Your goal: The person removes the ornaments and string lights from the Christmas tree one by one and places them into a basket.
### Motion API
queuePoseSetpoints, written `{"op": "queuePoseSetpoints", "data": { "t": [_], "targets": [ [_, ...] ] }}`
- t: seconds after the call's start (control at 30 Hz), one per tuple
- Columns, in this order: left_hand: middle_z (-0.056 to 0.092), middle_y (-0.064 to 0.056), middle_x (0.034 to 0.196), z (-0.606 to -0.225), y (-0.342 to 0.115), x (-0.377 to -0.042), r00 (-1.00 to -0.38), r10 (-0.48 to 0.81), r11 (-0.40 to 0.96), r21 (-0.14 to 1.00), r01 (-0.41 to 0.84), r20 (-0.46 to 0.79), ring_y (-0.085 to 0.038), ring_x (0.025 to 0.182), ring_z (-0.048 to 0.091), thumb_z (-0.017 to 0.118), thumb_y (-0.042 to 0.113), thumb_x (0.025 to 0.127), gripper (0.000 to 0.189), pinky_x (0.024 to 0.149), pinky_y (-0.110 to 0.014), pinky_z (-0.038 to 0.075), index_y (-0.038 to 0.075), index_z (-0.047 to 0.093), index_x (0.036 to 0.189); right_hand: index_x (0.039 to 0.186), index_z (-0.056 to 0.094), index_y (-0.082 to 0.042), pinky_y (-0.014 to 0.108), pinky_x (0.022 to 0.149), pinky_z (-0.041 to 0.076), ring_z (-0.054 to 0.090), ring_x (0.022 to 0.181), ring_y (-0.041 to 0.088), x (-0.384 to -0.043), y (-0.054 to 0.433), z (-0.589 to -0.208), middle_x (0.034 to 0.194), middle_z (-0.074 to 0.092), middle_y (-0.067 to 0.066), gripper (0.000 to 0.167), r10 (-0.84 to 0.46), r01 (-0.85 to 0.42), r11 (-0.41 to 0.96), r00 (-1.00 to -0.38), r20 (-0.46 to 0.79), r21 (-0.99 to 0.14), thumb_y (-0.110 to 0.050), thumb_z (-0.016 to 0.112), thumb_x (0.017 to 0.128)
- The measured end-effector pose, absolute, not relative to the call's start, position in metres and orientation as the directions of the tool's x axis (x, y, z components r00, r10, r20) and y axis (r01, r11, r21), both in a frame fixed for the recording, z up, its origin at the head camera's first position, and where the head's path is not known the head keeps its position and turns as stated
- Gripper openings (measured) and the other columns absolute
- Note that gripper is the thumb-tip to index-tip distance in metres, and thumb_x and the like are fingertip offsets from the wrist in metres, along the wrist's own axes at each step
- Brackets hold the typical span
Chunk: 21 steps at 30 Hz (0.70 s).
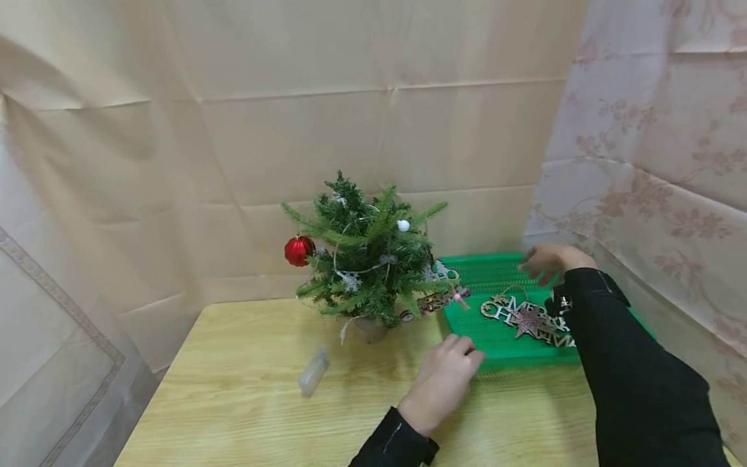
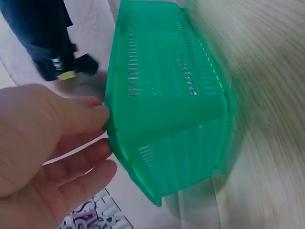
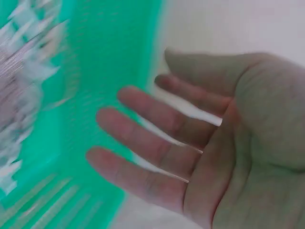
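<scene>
At the near left corner of a green plastic basket (image 1: 496,353), my left hand (image 1: 440,379) pinches the rim. The left wrist view shows my thumb and fingers (image 2: 97,150) at the basket's edge (image 2: 167,119). Over the basket's far right side is my right hand (image 1: 551,259), fingers spread and holding nothing. In the right wrist view its fingers (image 3: 143,143) hang apart, near the blurred basket wall. Wooden letter ornaments (image 1: 502,310) and a glittery star ornament (image 1: 528,320) lie inside the basket.
Left of the basket stands a small Christmas tree (image 1: 367,259) with a red ball (image 1: 299,251), a white ball (image 1: 403,226) and snowflakes. A small translucent box (image 1: 314,373) lies on the wooden table (image 1: 245,389). Curtains (image 1: 292,130) hang behind and on both sides.
</scene>
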<state>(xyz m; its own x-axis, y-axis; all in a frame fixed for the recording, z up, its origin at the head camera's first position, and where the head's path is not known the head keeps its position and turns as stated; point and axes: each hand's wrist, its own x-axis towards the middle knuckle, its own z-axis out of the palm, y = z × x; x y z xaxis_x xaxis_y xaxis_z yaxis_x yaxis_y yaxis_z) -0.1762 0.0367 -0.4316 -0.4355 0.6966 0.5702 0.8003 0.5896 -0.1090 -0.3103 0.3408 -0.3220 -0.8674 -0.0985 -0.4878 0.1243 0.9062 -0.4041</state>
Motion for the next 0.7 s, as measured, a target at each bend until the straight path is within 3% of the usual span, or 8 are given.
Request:
{"op": "queuePoseSetpoints", "data": {
  "t": [0.07, 0.2, 0.33, 0.47, 0.7],
  "targets": [
    [0.067, 0.005, 0.103, -0.432, 0.033, -0.178, -0.421, 0.687, 0.575, -0.090, 0.813, 0.593, -0.009, 0.093, 0.062, 0.078, 0.004, 0.083, 0.029, 0.080, -0.013, 0.050, 0.019, 0.077, 0.108, 0.152, 0.031, 0.011, 0.051, 0.086, 0.056, 0.058, 0.117, 0.050, -0.306, 0.325, -0.310, 0.140, 0.047, 0.038, 0.058, -0.148, 0.097, 0.838, -0.907, -0.394, -0.537, -0.025, 0.048, 0.109],
    [0.068, 0.003, 0.102, -0.430, 0.019, -0.181, -0.423, 0.593, 0.568, 0.017, 0.823, 0.686, -0.010, 0.092, 0.064, 0.075, 0.007, 0.089, 0.021, 0.083, -0.014, 0.051, 0.016, 0.077, 0.108, 0.150, 0.040, 0.005, 0.046, 0.077, 0.057, 0.063, 0.111, 0.045, -0.285, 0.290, -0.291, 0.137, 0.053, 0.035, 0.056, -0.205, -0.086, 0.822, -0.967, -0.150, -0.564, -0.032, 0.049, 0.109],
    [0.069, 0.002, 0.095, -0.428, 0.005, -0.180, -0.531, 0.422, 0.598, 0.215, 0.772, 0.735, -0.008, 0.077, 0.064, 0.074, 0.012, 0.093, 0.011, 0.066, -0.013, 0.051, 0.013, 0.077, 0.103, 0.143, 0.054, 0.000, 0.048, 0.078, 0.056, 0.067, 0.104, 0.040, -0.254, 0.262, -0.288, 0.127, 0.063, 0.028, 0.049, -0.219, -0.251, 0.804, -0.968, 0.124, -0.539, -0.035, 0.049, 0.109],
    [0.072, 0.000, 0.089, -0.432, -0.006, -0.178, -0.642, 0.300, 0.633, 0.357, 0.687, 0.706, -0.006, 0.062, 0.062, 0.076, 0.015, 0.091, 0.008, 0.053, -0.016, 0.048, 0.010, 0.078, 0.098, 0.139, 0.059, -0.008, 0.051, 0.080, 0.055, 0.066, 0.106, 0.036, -0.219, 0.240, -0.296, 0.126, 0.067, 0.019, 0.045, -0.204, -0.323, 0.782, -0.941, 0.271, -0.534, -0.038, 0.052, 0.107],
    [0.076, -0.006, 0.095, -0.447, -0.015, -0.181, -0.755, 0.213, 0.595, 0.530, 0.604, 0.620, -0.015, 0.077, 0.072, 0.077, 0.018, 0.092, 0.016, 0.066, -0.027, 0.058, 0.006, 0.076, 0.102, 0.125, 0.068, -0.009, 0.052, 0.087, 0.056, 0.067, 0.105, 0.032, -0.182, 0.215, -0.316, 0.119, 0.069, 0.012, 0.040, -0.112, -0.326, 0.758, -0.918, 0.380, -0.565, -0.042, 0.063, 0.101]
  ]
}}
